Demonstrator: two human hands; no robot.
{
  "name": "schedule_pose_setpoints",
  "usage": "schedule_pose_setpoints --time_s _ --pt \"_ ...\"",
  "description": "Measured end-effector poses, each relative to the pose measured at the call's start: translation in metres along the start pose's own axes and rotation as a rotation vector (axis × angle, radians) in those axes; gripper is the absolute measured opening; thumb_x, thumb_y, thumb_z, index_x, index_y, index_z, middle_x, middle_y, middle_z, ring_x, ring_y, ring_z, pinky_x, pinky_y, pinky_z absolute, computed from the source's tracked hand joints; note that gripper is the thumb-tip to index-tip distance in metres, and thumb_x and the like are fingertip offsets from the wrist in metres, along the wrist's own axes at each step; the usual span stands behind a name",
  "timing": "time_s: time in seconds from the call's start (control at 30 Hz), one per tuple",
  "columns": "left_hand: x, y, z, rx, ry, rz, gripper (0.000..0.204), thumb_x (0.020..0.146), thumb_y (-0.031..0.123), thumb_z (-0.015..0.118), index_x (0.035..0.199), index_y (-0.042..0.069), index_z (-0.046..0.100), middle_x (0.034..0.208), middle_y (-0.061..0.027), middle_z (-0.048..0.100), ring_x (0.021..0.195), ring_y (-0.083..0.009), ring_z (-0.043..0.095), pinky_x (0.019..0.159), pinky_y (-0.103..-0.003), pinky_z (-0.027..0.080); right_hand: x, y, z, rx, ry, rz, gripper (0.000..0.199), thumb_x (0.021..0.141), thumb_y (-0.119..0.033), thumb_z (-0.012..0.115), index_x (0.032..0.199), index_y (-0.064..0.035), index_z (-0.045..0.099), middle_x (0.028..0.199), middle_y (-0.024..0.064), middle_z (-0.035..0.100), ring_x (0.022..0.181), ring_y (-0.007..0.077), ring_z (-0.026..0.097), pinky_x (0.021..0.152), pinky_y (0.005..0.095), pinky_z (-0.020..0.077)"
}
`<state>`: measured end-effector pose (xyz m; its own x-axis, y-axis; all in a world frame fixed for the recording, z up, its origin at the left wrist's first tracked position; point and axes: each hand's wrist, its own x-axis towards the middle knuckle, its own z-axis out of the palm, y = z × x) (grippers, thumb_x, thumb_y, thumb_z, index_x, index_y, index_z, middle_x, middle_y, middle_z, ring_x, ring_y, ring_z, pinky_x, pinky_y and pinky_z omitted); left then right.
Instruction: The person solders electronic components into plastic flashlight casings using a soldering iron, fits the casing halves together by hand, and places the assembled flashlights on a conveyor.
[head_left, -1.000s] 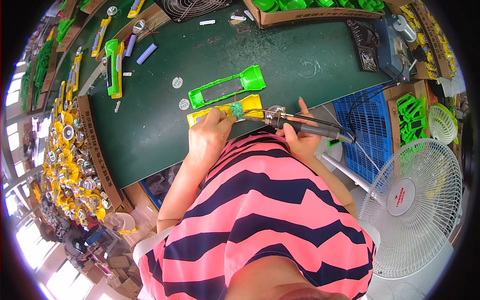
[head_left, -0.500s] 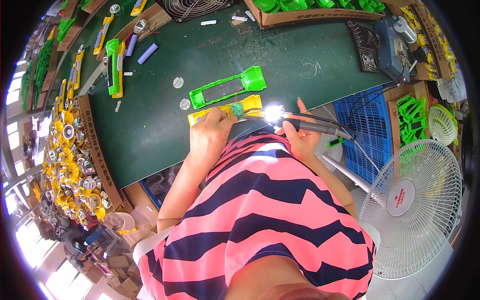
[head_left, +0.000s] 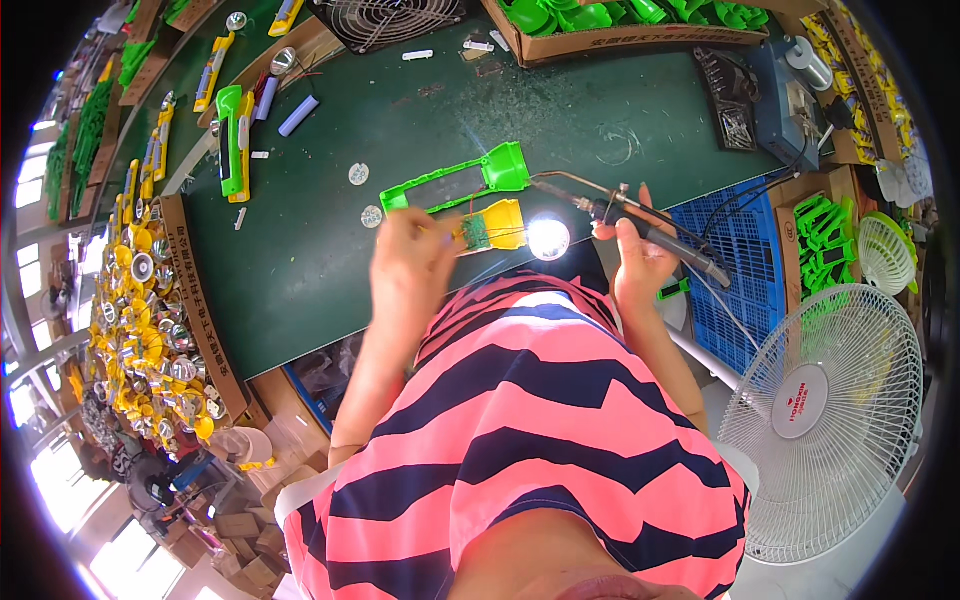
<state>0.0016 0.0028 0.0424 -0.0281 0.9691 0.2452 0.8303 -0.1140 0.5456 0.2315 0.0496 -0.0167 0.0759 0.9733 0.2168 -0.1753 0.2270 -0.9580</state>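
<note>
My right hand (head_left: pixel 642 260) grips a soldering iron (head_left: pixel 660 235), its metal tip pointing left over the bench, a thin bent tube running alongside. Over the left end of a yellow flashlight housing (head_left: pixel 507 222) is my left hand (head_left: pixel 412 250), its fingers smeared by motion, so their hold is unclear. A small green circuit board (head_left: pixel 475 232) with wires sits in that housing. At its right end shines a lit lamp head (head_left: pixel 548 240). A green housing half (head_left: pixel 455 178) lies just beyond, with a long opening in it.
Two round white stickers (head_left: pixel 371 217) lie on the green bench (head_left: pixel 320 260). Blue cylindrical batteries (head_left: pixel 298 116) and assembled flashlights (head_left: pixel 232 140) are at far left. Boxes of yellow lamp parts (head_left: pixel 150 310) and green housings (head_left: pixel 640 12) border the bench. A white fan (head_left: pixel 810 420) stands at right.
My right hand has lifted the soldering iron away from the circuit board, up and to the right. My left hand has shifted slightly left and blurs. The green housing half has moved slightly nearer.
</note>
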Motion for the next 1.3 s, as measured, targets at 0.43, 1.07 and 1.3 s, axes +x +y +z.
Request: schedule_pose_setpoints --time_s 0.43,1.07,1.3 --pt "-0.036 -0.06 0.006 0.12 0.338 -0.071 0.033 0.064 -0.002 0.065 0.094 0.004 0.055 0.107 -0.0178 0.05 0.095 -0.0326 0.052 0.077 -0.039 0.043 0.03 0.011 -0.027 -0.13 0.246 -0.093 0.018 0.082 -0.002 0.055 0.099 0.0037 0.053 0.07 0.01 0.062 0.066 0.0166 0.061 0.086 0.0338 0.0427" --pt "0.334 -0.153 -0.075 0.209 0.438 0.12 0.044 0.075 0.029 0.068 0.095 0.005 0.037 0.083 -0.0188 0.052 0.075 -0.0373 0.054 0.065 -0.043 0.042 0.062 -0.016 -0.08 -0.385 0.514 -0.204 0.015 0.08 0.0 0.054 0.095 0.0034 0.051 0.063 0.0095 0.06 0.06 0.0149 0.059 0.098 0.0414 0.0333" --pt "0.397 -0.235 0.039 0.361 0.087 -0.165 0.058 0.062 0.031 0.076 0.097 0.001 0.041 0.093 -0.0241 0.057 0.089 -0.0376 0.057 0.075 -0.045 0.048 0.142 -0.111 -0.089 -0.595 0.298 -0.705 0.028 0.084 0.002 0.047 0.112 0.0035 0.041 0.062 0.0126 0.055 0.05 0.0183 0.053 0.055 0.0312 0.0477"
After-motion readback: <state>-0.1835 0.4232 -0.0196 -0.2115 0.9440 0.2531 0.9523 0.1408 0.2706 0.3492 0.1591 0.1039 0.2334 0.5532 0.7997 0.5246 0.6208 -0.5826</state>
